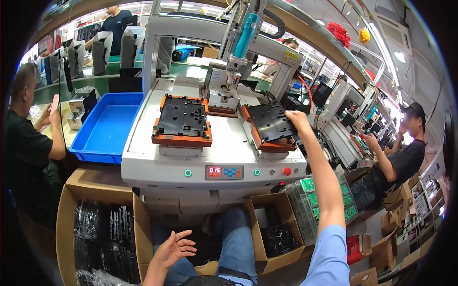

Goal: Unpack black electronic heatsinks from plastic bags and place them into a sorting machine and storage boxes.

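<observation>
My right hand (298, 123) grips the right edge of a black plastic panel (272, 121), which sits tilted over the orange fixture (277, 146) on the machine's right side. The thumb and fingertips are partly hidden. Above my lap, my left hand (173, 249) is empty with its fingers apart. A second black panel (183, 117) lies in the left orange fixture (156, 138). Between the two fixtures stands the machine's head, with a blue-green screwdriver unit (247, 34) above.
A blue tray (106, 126) stands left of the machine. Below are a carton (67, 224) of black panels, a smaller carton (255, 238) of small black parts, and a clear case (303, 224) of green boards. A red button (287, 171) is on the front panel. People sit at both sides.
</observation>
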`<action>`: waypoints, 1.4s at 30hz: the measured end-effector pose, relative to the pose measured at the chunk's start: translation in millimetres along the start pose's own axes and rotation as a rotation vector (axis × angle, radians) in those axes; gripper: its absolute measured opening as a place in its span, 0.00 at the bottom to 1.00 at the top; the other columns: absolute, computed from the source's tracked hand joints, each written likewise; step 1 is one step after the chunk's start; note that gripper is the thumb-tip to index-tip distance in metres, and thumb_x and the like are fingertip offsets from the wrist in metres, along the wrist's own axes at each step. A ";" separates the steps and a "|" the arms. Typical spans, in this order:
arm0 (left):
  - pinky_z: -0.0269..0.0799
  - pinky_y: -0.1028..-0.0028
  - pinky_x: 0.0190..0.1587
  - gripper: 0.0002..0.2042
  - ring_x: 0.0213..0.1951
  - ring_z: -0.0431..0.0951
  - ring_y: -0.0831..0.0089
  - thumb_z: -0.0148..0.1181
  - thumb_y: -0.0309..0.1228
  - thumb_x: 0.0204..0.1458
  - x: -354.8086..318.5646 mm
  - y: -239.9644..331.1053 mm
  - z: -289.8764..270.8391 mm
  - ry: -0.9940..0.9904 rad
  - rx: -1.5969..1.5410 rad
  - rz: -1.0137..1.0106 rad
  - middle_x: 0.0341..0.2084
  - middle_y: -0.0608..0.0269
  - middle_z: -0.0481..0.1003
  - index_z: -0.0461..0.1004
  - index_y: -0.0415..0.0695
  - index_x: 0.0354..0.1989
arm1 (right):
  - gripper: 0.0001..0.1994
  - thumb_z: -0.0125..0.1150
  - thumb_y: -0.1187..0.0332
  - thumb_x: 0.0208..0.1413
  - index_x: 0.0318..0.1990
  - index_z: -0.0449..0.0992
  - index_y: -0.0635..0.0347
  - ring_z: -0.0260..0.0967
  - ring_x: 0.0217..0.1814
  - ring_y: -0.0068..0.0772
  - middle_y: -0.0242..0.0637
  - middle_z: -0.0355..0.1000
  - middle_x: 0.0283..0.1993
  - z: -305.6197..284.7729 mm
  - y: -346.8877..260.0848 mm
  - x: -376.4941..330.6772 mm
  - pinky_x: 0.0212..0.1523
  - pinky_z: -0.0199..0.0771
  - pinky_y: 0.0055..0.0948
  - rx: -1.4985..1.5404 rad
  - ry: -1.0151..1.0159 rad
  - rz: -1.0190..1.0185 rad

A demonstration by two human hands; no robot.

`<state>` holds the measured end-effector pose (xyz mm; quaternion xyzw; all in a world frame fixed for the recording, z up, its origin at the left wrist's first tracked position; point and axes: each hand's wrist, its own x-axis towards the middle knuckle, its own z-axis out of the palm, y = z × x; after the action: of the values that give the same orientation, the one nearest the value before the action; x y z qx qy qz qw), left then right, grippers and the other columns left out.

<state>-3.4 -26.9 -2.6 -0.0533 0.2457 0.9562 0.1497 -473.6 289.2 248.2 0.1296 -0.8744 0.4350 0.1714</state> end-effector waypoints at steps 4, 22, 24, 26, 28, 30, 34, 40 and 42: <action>0.73 0.58 0.45 0.25 0.43 0.76 0.52 0.35 0.47 0.62 -1.8 -0.3 -2.9 0.054 0.025 0.012 0.40 0.48 0.74 0.60 0.40 0.59 | 0.18 0.60 0.54 0.46 0.25 0.78 0.63 0.69 0.22 0.28 0.40 0.71 0.18 17.0 10.2 -7.8 0.30 0.67 0.30 -0.422 -0.013 -0.050; 0.72 0.64 0.47 0.21 0.43 0.75 0.60 0.45 0.38 0.60 -5.9 8.4 11.0 0.144 0.079 0.060 0.40 0.49 0.74 0.62 0.37 0.57 | 0.26 0.49 0.43 0.53 0.34 0.79 0.59 0.73 0.45 0.45 0.46 0.76 0.38 51.7 -32.4 32.9 0.42 0.66 0.42 -1.067 -0.045 -0.106; 0.73 0.69 0.46 0.22 0.42 0.76 0.64 0.45 0.39 0.61 -6.2 9.4 6.5 0.127 0.120 0.053 0.40 0.54 0.74 0.59 0.40 0.60 | 0.25 0.50 0.44 0.52 0.35 0.79 0.59 0.73 0.45 0.45 0.46 0.76 0.39 50.5 -26.0 43.7 0.43 0.66 0.42 -1.026 -0.118 -0.091; 0.73 0.69 0.46 0.22 0.42 0.76 0.64 0.45 0.39 0.61 -6.2 11.8 5.4 0.139 0.109 0.059 0.40 0.54 0.74 0.60 0.40 0.59 | 0.23 0.54 0.49 0.48 0.40 0.78 0.61 0.72 0.48 0.47 0.48 0.75 0.42 51.1 -22.2 55.5 0.49 0.65 0.41 -0.805 -0.223 0.078; 0.73 0.70 0.45 0.21 0.41 0.76 0.64 0.46 0.39 0.60 -1.4 11.8 6.5 0.132 0.098 0.046 0.40 0.53 0.74 0.61 0.40 0.58 | 0.22 0.56 0.49 0.47 0.30 0.80 0.63 0.74 0.41 0.47 0.49 0.76 0.34 55.7 11.2 77.9 0.44 0.71 0.35 -0.711 -0.080 0.123; 0.73 0.69 0.45 0.21 0.41 0.76 0.64 0.45 0.39 0.61 -1.1 12.6 5.9 0.146 0.097 0.053 0.40 0.53 0.74 0.61 0.40 0.58 | 0.22 0.57 0.50 0.46 0.28 0.79 0.65 0.75 0.38 0.47 0.49 0.76 0.32 66.5 20.4 86.1 0.42 0.72 0.35 -0.677 -0.019 0.154; 0.73 0.70 0.45 0.19 0.40 0.76 0.67 0.47 0.37 0.60 1.2 11.3 6.3 0.171 0.095 0.039 0.40 0.55 0.74 0.63 0.40 0.57 | 0.23 0.57 0.50 0.47 0.27 0.78 0.67 0.74 0.32 0.45 0.47 0.75 0.28 65.1 18.7 84.8 0.37 0.73 0.36 -0.552 -0.067 0.192; 0.72 0.62 0.46 0.20 0.42 0.76 0.58 0.46 0.36 0.60 6.1 9.8 7.2 0.239 0.169 0.036 0.39 0.47 0.74 0.63 0.34 0.54 | 0.24 0.55 0.50 0.53 0.25 0.74 0.68 0.72 0.27 0.36 0.43 0.72 0.23 0.6 -13.6 -16.0 0.32 0.70 0.34 -0.562 0.086 -0.237; 0.72 0.64 0.46 0.20 0.42 0.75 0.59 0.45 0.35 0.60 1.5 8.6 7.3 0.237 0.158 0.046 0.39 0.47 0.73 0.62 0.34 0.55 | 0.21 0.58 0.53 0.52 0.28 0.74 0.68 0.71 0.28 0.31 0.43 0.72 0.24 -14.9 -35.8 -69.5 0.32 0.69 0.30 -0.431 0.017 -0.116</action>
<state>-7.8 -30.1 7.4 -0.1485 0.3372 0.9241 0.1012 -394.2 285.5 253.6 0.1364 -0.9368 0.2283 0.2274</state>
